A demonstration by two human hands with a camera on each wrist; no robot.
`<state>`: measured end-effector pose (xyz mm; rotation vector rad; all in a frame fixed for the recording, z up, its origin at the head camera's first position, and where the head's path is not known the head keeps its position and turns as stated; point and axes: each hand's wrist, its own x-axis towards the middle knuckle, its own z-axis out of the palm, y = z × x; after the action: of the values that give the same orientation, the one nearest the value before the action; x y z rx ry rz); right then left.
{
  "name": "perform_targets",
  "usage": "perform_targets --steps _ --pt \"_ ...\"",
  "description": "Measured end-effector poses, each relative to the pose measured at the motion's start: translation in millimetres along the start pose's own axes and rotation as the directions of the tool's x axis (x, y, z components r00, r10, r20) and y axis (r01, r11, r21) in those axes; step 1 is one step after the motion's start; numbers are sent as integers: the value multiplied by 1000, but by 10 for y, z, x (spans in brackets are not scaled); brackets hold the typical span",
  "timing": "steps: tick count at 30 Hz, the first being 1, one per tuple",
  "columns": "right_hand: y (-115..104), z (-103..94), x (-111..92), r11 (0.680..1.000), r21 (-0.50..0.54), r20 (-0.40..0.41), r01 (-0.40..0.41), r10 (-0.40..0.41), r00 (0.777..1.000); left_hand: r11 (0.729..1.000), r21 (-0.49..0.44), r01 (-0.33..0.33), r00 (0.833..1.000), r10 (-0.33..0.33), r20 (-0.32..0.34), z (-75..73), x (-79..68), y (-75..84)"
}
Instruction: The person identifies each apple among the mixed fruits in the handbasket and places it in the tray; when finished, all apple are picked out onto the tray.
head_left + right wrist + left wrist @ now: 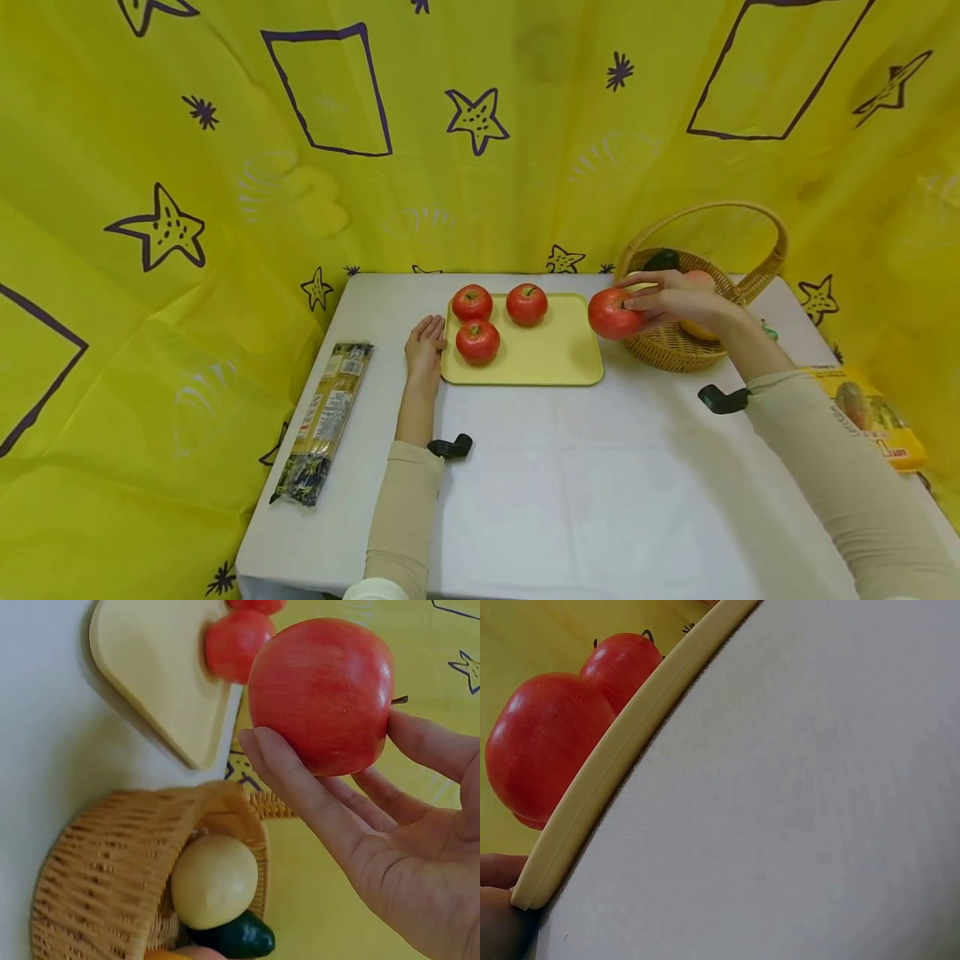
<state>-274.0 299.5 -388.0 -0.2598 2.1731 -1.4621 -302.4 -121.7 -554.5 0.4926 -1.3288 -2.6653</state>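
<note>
My right hand (663, 300) holds a red apple (322, 694) between thumb and fingers, above the gap between the tray and the wicker basket (675, 350). Its short stem points toward the thumb side. A pale yellow tray (536, 358) lies on the white table with three red apples in its left half: one at the back left (472, 302), one farther right (527, 304), one in front (477, 342). Fairly straight fingers of my left hand (424, 350) rest against the tray's left edge; the left wrist view shows fingertips (501, 870) at the tray's corner.
The basket holds a pale yellow round fruit (214, 881), a dark green item (236, 936) and other fruit, under a tall arched handle (780, 237). A long clear packet (326, 421) lies at the left. A yellow bag (862, 408) sits at the right edge.
</note>
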Motion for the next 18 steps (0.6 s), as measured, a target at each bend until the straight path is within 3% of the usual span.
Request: perform_targets --steps 18 --pt "-33 432 415 1000 -3 -5 29 -29 1000 1000 3 -18 1000 18 3 5 -44 16"
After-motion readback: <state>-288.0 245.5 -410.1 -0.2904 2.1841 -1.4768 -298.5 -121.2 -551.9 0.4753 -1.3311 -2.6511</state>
